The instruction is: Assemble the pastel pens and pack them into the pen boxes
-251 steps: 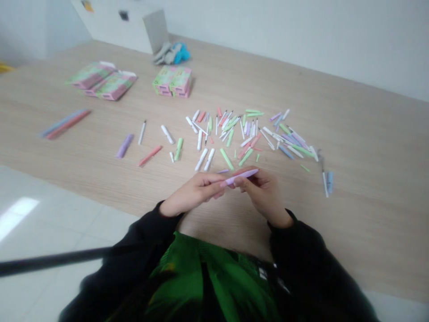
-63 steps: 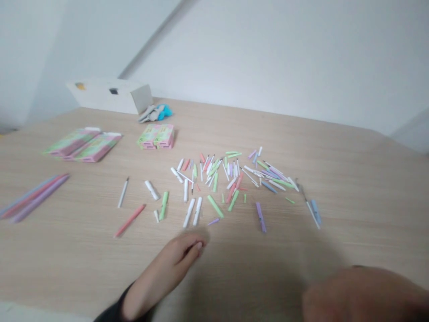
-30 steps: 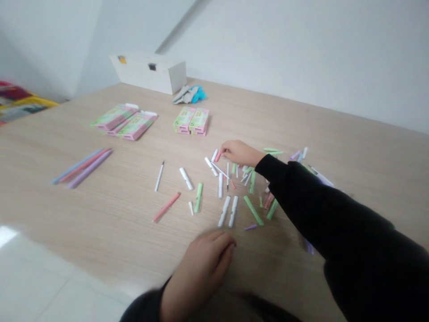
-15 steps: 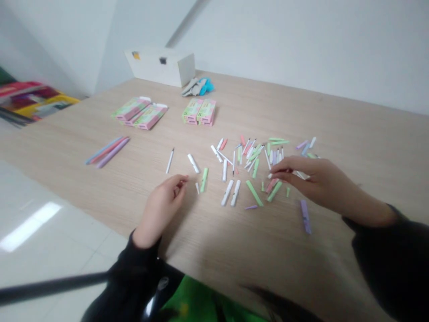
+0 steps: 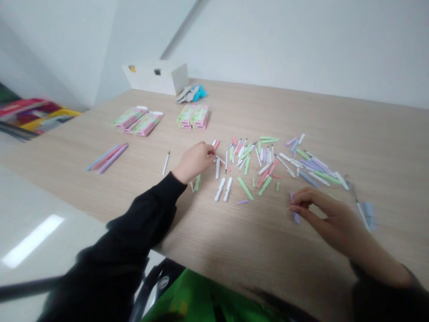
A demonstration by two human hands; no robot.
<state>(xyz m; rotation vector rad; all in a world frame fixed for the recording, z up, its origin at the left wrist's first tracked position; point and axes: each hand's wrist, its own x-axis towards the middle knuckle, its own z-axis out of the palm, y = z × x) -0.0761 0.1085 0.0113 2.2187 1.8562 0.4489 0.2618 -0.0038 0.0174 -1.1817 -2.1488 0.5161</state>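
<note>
One purple tube (image 5: 296,218), its middle behind the right hand (image 5: 335,221)

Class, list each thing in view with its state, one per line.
Left hand: fingers curled, grip hidden
Right hand: fingers pinched over purple piece, contact unclear
Pen parts: scattered
Three long pens: lying together
Left cartons: white end flaps showing
Right cartons: stacked
Grey-and-blue bundle: crumpled
White box: open or shut unclear

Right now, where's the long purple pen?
The long purple pen lies at the head view's left, beside the long red pen, left of the person's left hand.
</note>
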